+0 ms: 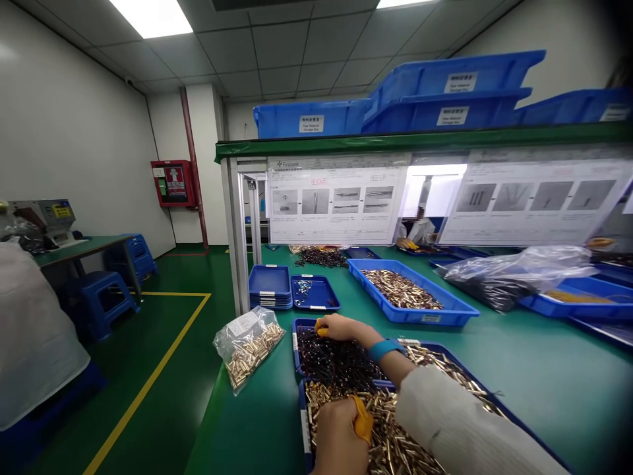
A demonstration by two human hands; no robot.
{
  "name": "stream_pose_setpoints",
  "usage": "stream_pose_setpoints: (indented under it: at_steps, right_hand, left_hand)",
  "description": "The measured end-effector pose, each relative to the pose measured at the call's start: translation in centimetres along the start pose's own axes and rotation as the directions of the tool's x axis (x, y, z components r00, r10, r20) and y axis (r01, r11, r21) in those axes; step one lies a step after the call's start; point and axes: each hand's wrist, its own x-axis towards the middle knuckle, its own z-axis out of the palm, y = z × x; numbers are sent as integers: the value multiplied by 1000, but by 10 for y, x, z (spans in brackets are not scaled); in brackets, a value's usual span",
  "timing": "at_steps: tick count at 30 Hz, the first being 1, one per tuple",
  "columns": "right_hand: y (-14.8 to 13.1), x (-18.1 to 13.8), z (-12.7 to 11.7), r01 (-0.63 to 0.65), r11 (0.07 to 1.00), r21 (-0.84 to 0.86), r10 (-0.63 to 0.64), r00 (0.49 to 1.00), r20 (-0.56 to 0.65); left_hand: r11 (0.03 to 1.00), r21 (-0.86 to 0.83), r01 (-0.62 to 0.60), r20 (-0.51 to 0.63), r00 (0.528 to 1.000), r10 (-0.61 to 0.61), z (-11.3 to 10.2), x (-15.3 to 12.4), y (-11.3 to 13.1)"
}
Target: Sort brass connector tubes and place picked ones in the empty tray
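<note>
My left hand (342,429) is curled above a blue tray (305,429) of loose brass-coloured metal tubes (395,435). An orange finger cot covers one of its digits, and whatever it grips is hidden. My right hand (341,326), with a blue strap (386,348) at the wrist, reaches across to the far part of a second blue tray (295,343). Dark, thin wire-like pieces (336,359) fill that tray. The fingers there, also in orange cots, bend down together at the heap; I cannot make out what is between them.
A clear bag of brass tubes (252,346) lies left of the trays. Stacked blue trays (270,284), a small tray (316,293) and a large blue bin (430,316) stand behind. A metal post (236,237) rises at left. Beyond the shelf, another person's hand (408,244) shows.
</note>
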Motion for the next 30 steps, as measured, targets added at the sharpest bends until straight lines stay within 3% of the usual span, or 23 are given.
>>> stream_pose_setpoints:
  at_steps: [5,10,15,20,25,28,30]
  right_hand:
    - [18,-33,-15,103,992,67,-102,995,-18]
    - [16,-62,-14,171,976,137,-157,982,-104]
    - [6,-92,-12,172,970,172,-143,975,-168]
    - [1,-122,-10,121,963,239,-50,958,-283]
    - [8,-153,28,88,886,455,137,888,-439]
    - [16,-162,67,133,745,654,199,891,-407]
    - [20,-163,89,131,699,704,220,896,-385]
  left_hand:
    - [999,15,34,23,999,-34,-2,-2,1]
    - [998,-23,50,27,998,-50,0,-2,-2]
    - [997,-72,0,9,1000,1,3,-1,-6]
    - [998,-62,-14,11,1000,14,5,0,-11]
    - [998,-58,-39,6,999,39,3,-2,-7]
    - [994,-105,-17,26,999,19,0,-4,-1]
    - [986,-158,44,53,998,-36,-2,-4,4]
